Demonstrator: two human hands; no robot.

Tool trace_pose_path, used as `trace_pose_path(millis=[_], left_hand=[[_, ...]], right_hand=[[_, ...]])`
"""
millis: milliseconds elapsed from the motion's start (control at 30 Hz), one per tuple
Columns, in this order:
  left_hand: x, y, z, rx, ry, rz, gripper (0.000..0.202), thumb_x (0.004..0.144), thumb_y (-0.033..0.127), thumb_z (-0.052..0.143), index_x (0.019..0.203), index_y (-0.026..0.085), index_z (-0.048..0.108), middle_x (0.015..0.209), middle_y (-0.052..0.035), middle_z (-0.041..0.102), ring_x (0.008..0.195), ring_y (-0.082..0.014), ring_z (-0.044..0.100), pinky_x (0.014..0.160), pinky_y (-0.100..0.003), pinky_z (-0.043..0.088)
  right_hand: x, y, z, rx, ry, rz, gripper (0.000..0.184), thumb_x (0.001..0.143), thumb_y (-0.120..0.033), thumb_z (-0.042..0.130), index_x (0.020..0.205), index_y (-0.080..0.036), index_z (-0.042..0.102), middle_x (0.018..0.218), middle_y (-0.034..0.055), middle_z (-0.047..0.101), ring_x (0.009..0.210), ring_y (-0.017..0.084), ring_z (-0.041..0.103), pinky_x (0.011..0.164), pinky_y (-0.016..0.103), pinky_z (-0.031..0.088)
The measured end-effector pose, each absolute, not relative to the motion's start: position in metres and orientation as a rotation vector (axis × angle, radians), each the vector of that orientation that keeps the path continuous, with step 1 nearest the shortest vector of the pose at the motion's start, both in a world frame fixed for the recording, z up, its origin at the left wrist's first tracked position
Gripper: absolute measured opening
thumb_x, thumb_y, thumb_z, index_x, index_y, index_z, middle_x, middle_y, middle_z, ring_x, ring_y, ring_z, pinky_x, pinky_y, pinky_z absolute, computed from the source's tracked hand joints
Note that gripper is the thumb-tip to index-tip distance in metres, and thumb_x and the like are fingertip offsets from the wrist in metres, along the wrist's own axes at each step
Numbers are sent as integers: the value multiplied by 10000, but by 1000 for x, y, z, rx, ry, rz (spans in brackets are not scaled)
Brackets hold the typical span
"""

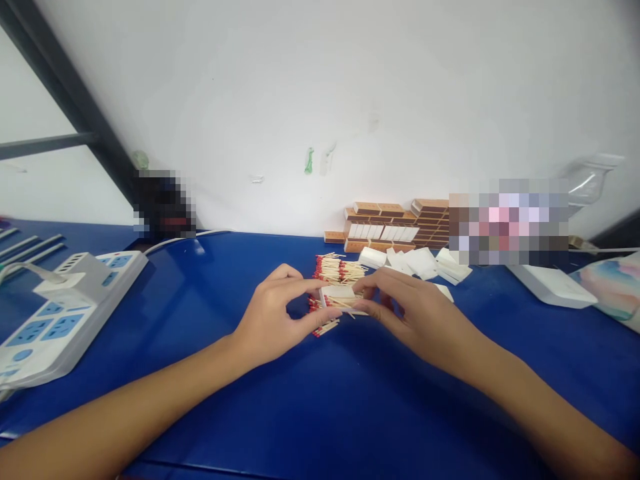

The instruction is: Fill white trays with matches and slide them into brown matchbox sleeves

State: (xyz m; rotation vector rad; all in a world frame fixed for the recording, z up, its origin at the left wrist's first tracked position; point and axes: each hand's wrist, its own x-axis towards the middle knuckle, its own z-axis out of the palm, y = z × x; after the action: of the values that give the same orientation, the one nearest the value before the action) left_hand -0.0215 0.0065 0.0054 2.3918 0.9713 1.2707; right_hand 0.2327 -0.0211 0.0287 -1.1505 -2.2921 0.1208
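Observation:
Between my two hands is a small white matchbox tray with a few matches lying in it. My left hand pinches its left end between thumb and forefinger. At the right end, the thumb and fingers of my right hand close on the tray; whether they also hold a match is hidden. Red-tipped matches are heaped on the blue table just behind and under the tray. Several white empty trays lie loosely behind my right hand.
Brown matchboxes are stacked against the wall. A white power strip with a plug and cable lies at left, near some thin rods. A white box-like object and a clear bottle are at right. Two patches are pixelated.

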Motion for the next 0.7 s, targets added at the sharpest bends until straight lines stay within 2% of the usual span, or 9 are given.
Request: trace_pose_path(millis=[100,300,567,700], left_hand=[[-21,7,5,2358,1004,1283,367,845,421,856,1121,182,813,891,-87,758,877,-222,651,763,-370,580],[-20,5,4,2383,933,1265,388,843,409,860,1151,179,802,889,-77,757,863,-208,651,746,-349,586],[-19,5,6,2436,893,1337,370,843,375,865,1128,149,798,869,-75,762,837,-198,639,719,-331,571],[-20,5,6,2559,779,1342,413,831,392,872,1148,145,777,827,-61,749,832,-203,628,727,-343,566]], right_hand=[[230,-24,30,-1196,-2206,210,57,1026,-249,636,1051,-222,679,886,5,741,645,132,613,596,257,469],[223,-27,31,-1149,-2163,298,94,1008,-175,639,966,-218,711,873,-6,748,652,126,598,602,258,453],[218,-28,28,-1136,-2122,401,154,1042,-249,611,973,-215,745,837,11,659,675,126,565,612,266,442],[217,-30,32,-1149,-2116,473,90,1000,-260,676,972,-225,754,817,0,639,636,119,528,579,264,420]])
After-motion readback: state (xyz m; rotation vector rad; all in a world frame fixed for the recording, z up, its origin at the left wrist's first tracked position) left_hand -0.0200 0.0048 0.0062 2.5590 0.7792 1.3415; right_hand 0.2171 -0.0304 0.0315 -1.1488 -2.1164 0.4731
